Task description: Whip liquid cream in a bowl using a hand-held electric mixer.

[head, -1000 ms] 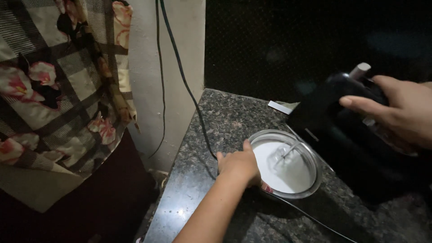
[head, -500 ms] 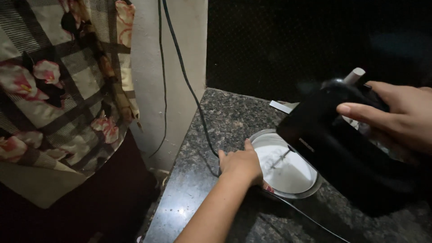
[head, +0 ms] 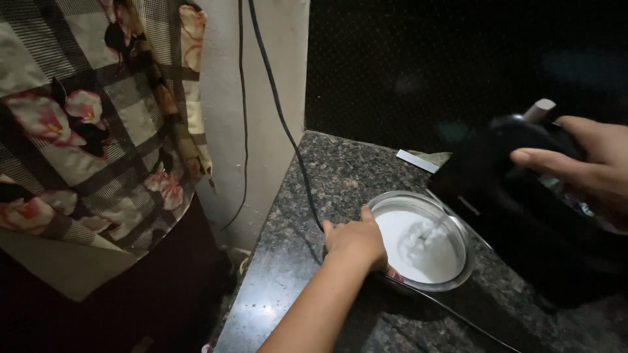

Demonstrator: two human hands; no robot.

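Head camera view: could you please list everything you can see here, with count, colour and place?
metal bowl: one, silvery, on the counter, middle right, holding white liquid
white liquid: one pool, inside the bowl
beaters: count unclear, metal, dipped in the liquid
hand mixer: one, black, above the bowl, at right
cable: one, dark, running down the wall to the counter
second cord: one, thin, dark, hanging on the wall
counter: one, speckled dark granite
patterned cloth: one, checked with pink flowers, at left
white strip: one, at the counter's back edge
left hand: on the bowl's near rim
right hand: gripping the mixer's top
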